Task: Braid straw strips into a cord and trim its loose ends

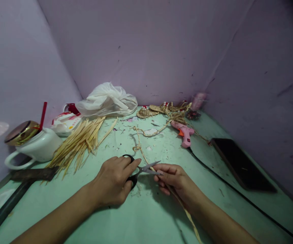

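My left hand (116, 181) is closed round the black handles of a pair of scissors (144, 169). Their blades are parted, with a braided straw cord (141, 151) passing between them. Thumb and fingers of my right hand (170, 178) pinch that cord right beside the blade tips. From there a loose tail hangs over my right wrist toward the near edge. Away from me the cord runs past a small knot or loop, then bends right toward a bundle of woven straw pieces (178, 117) at the back.
A pink glue gun (184, 133) with a black cable lies right of centre, near a dark phone (241, 164). Dry straw strips (81, 144), a white mug (41, 147), a hammer (21, 184) and a white plastic bag (108, 101) occupy the left and back.
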A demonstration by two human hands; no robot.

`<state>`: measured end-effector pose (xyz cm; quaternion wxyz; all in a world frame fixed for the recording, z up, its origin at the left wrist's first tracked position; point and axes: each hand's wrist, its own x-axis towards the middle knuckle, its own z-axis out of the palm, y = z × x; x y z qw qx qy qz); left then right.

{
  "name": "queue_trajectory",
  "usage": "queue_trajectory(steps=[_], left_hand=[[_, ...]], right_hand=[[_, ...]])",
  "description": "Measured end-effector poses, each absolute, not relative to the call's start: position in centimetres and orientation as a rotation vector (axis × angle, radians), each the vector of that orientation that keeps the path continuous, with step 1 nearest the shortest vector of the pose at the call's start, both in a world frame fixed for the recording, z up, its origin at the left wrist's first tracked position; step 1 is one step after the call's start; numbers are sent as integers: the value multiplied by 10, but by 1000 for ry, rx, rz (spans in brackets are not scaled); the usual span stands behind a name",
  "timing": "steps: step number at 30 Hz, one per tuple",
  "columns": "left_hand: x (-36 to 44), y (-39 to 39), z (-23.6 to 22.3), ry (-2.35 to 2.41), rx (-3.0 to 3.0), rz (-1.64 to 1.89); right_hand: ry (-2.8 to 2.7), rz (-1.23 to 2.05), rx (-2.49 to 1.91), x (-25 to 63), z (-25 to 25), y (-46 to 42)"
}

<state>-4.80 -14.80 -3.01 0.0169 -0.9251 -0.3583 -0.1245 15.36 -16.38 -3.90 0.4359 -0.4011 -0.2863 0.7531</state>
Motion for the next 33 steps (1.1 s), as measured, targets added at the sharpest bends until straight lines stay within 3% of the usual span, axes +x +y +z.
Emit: queue_trajectory(steps=[22, 26, 33], left_hand=[[-52, -146, -33, -1054, -2922, -218], [-60, -140, -31, -1351, -2970, -580], [-47, -135, -24, -2481, -2600, -1835]], right_hand=[[-757, 1924, -1131, 158, -33, -164], [-703, 1896, -1111, 158, -35, -162], [-705, 1939, -1078, 156, -43, -161]])
